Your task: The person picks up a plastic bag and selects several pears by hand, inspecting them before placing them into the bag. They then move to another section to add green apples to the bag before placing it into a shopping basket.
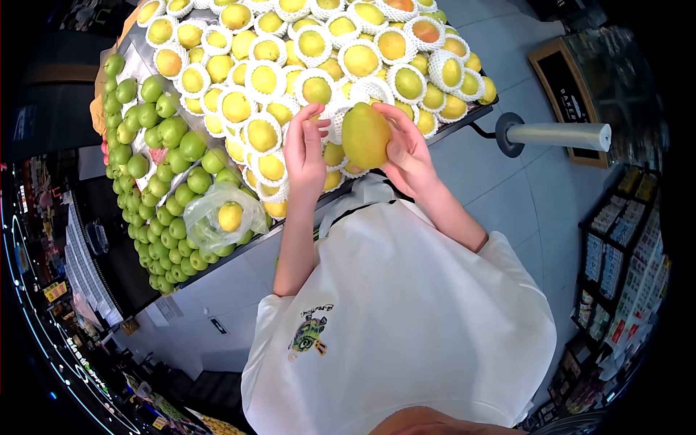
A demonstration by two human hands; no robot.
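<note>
In my right hand [407, 148] is a smooth yellow-green mango [365, 136], oval and bare of any net, with my thumb and fingers along its right side. Just left of it, my left hand [306, 147] is open, its fingers loosely bent and apart from the mango. Both hands are over the near edge of a heap of yellow mangoes [261, 135], most of them in white foam nets. A white foam net [371, 90] shows just behind the held mango.
Green apples [172, 132] are piled on the left. On them lies a clear plastic bag [199, 210] with one yellow fruit [230, 216] in it. A roll of plastic bags [558, 135] sticks out at the right. Shelves of packaged goods [616, 246] stand farther right.
</note>
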